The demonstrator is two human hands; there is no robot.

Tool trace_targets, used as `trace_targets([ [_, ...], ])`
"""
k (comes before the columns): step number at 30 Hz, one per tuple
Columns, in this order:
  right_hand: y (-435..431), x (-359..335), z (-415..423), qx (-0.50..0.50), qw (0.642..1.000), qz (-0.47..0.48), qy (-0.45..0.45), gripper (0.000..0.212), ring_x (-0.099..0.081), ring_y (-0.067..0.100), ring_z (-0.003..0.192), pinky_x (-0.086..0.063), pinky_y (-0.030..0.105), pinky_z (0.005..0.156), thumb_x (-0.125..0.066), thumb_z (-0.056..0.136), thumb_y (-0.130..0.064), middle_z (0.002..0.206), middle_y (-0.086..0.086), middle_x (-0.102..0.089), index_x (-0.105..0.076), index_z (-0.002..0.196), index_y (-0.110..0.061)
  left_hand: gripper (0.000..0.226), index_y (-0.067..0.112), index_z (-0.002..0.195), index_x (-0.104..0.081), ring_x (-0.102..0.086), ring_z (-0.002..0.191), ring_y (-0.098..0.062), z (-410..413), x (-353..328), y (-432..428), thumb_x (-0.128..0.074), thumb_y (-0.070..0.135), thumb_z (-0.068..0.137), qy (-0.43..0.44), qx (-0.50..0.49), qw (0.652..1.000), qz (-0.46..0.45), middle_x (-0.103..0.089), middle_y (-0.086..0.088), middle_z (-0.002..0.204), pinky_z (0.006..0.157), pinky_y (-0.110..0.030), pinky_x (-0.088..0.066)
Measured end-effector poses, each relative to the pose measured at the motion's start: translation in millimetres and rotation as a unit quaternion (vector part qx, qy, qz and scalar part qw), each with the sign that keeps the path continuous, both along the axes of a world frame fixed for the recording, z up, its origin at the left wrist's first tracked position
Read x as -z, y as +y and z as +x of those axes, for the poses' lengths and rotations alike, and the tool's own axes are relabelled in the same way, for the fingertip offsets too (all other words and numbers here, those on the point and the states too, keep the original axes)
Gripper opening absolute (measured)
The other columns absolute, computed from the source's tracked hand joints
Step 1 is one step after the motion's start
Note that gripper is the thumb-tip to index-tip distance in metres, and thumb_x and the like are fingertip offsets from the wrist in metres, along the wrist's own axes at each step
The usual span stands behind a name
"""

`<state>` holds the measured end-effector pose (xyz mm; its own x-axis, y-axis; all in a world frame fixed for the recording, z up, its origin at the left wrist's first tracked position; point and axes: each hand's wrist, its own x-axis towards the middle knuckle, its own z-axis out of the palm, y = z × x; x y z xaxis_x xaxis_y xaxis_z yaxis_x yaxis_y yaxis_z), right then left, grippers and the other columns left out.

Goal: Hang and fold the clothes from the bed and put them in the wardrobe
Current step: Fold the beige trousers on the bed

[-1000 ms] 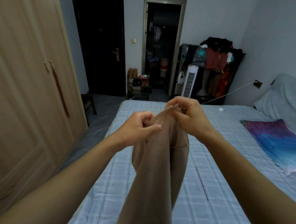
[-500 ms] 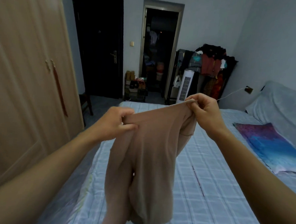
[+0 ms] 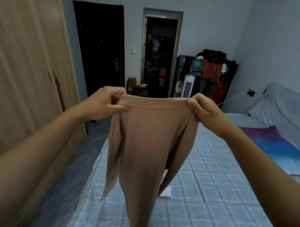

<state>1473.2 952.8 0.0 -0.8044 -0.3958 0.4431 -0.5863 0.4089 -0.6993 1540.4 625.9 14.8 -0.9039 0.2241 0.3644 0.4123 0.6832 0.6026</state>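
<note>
1. Garment: tan leggings, held up in the air over the bed, not resting on it so far as the view shows; the lower ends run out of frame at the bottom.
2. Left hand pinches the left end of the waistband, thumb in front, fingers behind. Right hand does the same at the right end. Both are clenched on cloth.
3. Key relation: waistband stretched level between the two hands, crosswise to the person. Long axis of the leggings hangs straight down from that line, towards the bed.
4. Hands at about equal height and equal reach; neither is clearly nearer the garment's middle.
5. Wardrobe stands to the left, doors closed, well apart from the garment.
6. Judgement: step in hand is spreading the garment before a fold. Next move probably brings the hands together to lay one leg over the other, or lowers it flat onto the bed.
7. Risk: the legs look twisted below the crotch, so a fold may go uneven.
</note>
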Motion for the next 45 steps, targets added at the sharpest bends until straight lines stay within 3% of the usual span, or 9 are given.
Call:
trace_targets([
  [5,-7,31,0,0.084,0.993,-0.069,0.038,0.024,-0.047,0.002,0.067,-0.041,0.020,0.061,-0.050,0.101,-0.025,0.079,-0.002,-0.051,-0.052,0.092,-0.003,0.024,0.029,0.084,-0.055,-0.065,0.083,-0.020,-5,7,10,-0.063,0.007,0.091,0.036,-0.043,0.997,-0.052,-0.067,-0.001,0.084,0.068,-0.036,-0.047],
  [9,-7,34,9,0.050,0.983,-0.175,-0.030,0.023,-0.053,0.016,0.064,-0.045,0.025,0.054,-0.057,0.098,-0.021,0.075,0.007,-0.057,-0.055,0.097,0.001,0.018,0.025,0.092,-0.058,-0.058,0.071,-0.018,-1,12,21,-0.054,0.009,0.098,0.032,-0.054,0.997,0.037,-0.065,-0.011,0.081,0.061,-0.036,-0.044],
  [15,22,13,28,-0.100,0.983,-0.119,-0.094,0.026,-0.055,0.009,0.061,-0.047,0.017,0.054,-0.075,0.077,-0.017,0.068,0.003,-0.057,-0.055,0.084,-0.003,0.015,0.022,0.092,-0.062,-0.060,0.074,-0.008,13,12,27,-0.058,0.008,0.097,-0.038,0.014,0.987,0.155,-0.066,0.000,0.080,0.064,-0.019,-0.048],
  [22,47,18,41,-0.042,0.991,-0.025,-0.124,0.018,-0.065,0.020,0.071,-0.051,0.026,0.058,-0.071,0.086,-0.014,0.080,0.016,-0.068,-0.058,0.090,-0.002,0.026,0.008,0.091,-0.064,-0.064,0.069,-0.008,23,20,32,-0.083,0.017,0.076,-0.162,0.100,0.950,0.247,-0.068,-0.004,0.080,0.058,-0.016,-0.052],
  [25,49,28,43,-0.039,0.989,-0.040,-0.137,0.020,-0.053,0.027,0.069,-0.042,0.037,0.059,-0.065,0.092,-0.022,0.078,0.033,-0.056,-0.055,0.090,-0.005,0.036,0.008,0.089,-0.063,-0.063,0.068,-0.010,23,27,39,-0.082,0.034,0.074,-0.143,0.064,0.950,0.269,-0.066,-0.005,0.078,0.057,-0.018,-0.052],
  [31,42,40,39,-0.019,0.982,-0.119,-0.146,0.007,-0.061,0.014,0.073,-0.048,0.029,0.067,-0.063,0.093,-0.016,0.077,0.003,-0.067,-0.061,0.091,-0.010,0.016,0.010,0.092,-0.068,-0.068,0.082,-0.017,21,35,43,-0.077,0.015,0.080,-0.087,0.011,0.960,0.265,-0.072,-0.013,0.090,0.071,-0.025,-0.056],
  [36,32,42,27,0.024,0.970,-0.161,-0.181,0.011,-0.066,0.026,0.082,-0.055,0.040,0.080,-0.072,0.085,-0.007,0.090,0.022,-0.071,-0.069,0.096,-0.008,0.033,0.006,0.114,-0.069,-0.066,0.088,-0.026,22,40,45,-0.075,0.005,0.082,-0.143,-0.031,0.941,0.304,-0.066,-0.029,0.101,0.073,-0.026,-0.058],
  [40,2,47,-11,0.168,0.953,-0.122,-0.221,0.015,-0.068,0.022,0.089,-0.057,0.037,0.086,-0.084,0.074,-0.015,0.085,0.008,-0.071,-0.072,0.083,-0.013,0.029,0.002,0.100,-0.073,-0.069,0.085,-0.021,-15,50,50,-0.084,0.006,0.073,-0.190,-0.182,0.913,0.311,-0.072,-0.019,0.102,0.065,-0.027,-0.058],
  [45,-53,54,-20,0.264,0.928,-0.182,-0.191,0.013,-0.066,0.013,0.081,-0.050,0.024,0.070,-0.081,0.075,-0.021,0.082,0.001,-0.071,-0.068,0.074,-0.019,0.008,0.013,0.079,-0.071,-0.070,0.075,-0.019,-32,53,86,-0.078,0.013,0.074,-0.072,-0.301,0.907,0.285,-0.072,-0.005,0.080,0.059,-0.030,-0.058],
])
